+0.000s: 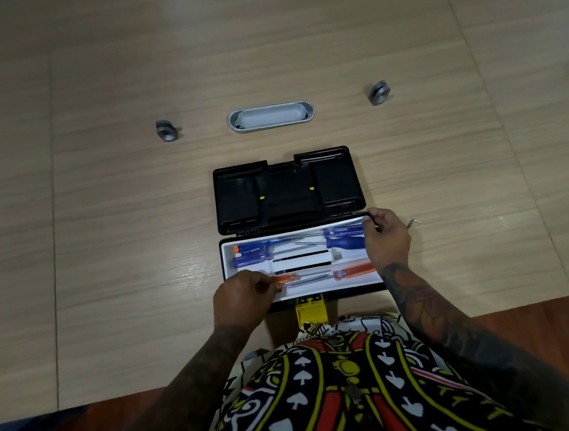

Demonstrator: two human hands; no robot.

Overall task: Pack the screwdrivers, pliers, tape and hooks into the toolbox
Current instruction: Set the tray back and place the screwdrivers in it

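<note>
At the near edge of the table (105, 231), at six o'clock from its middle, the toolbox (290, 194) lies open with its lid folded back toward twelve o'clock and a white tray (320, 289) seated in the base. A yellow latch (311, 311) hangs off the front wall.

The left hand (240, 296) is at the tray's seven o'clock corner, fingers pinched on the butt of an orange screwdriver (287, 278). The right hand (386, 237) curls over the tray's two o'clock corner; it seems to grip the rim, though the fingertips are too blurred to be sure.

Progress looks like this: the screwdrivers are in. A second orange driver (353, 272) lies in the front row, and blue drivers (251, 249) fill the back row. All lie with their long axes running nine to three o'clock, some handles left and some right, shafts crossing mid-tray. No pliers or tape are visible in the tray; they may sit beneath it or out of view. One hook (413, 223) lies on the table just beyond the right hand at three o'clock, not yet packed.

Farther off, at twelve o'clock, a grey oval insert (271, 116) is flanked by two grey fittings (166, 131), well apart from the toolbox.
</note>
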